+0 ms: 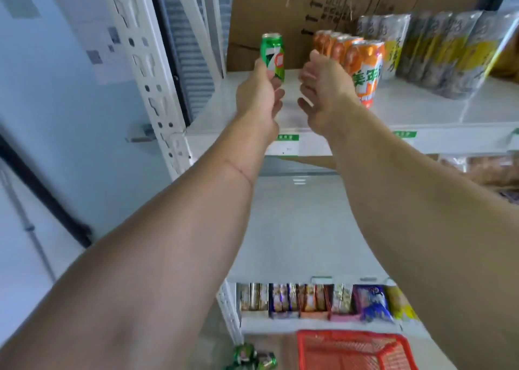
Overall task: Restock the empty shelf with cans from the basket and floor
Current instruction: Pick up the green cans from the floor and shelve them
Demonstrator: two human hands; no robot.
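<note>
My left hand (pixel 259 96) grips a green can (pixel 272 54) by its lower part and holds it upright over the left end of the white upper shelf (pixel 421 108). Just right of it, my right hand (pixel 320 89) is held up with relaxed fingers and nothing in it, in front of a row of orange cans (pixel 362 61) standing on that shelf. A red basket (pixel 354 350) sits on the floor at the bottom. A few green cans (pixel 250 355) lie on the floor to its left.
Shrink-wrapped packs of yellow-grey cans (pixel 438 52) fill the shelf's right side, with a cardboard box (pixel 309 10) behind. A white perforated upright (pixel 146 69) bounds the shelf on the left. Snack packets (pixel 323 299) line a low shelf.
</note>
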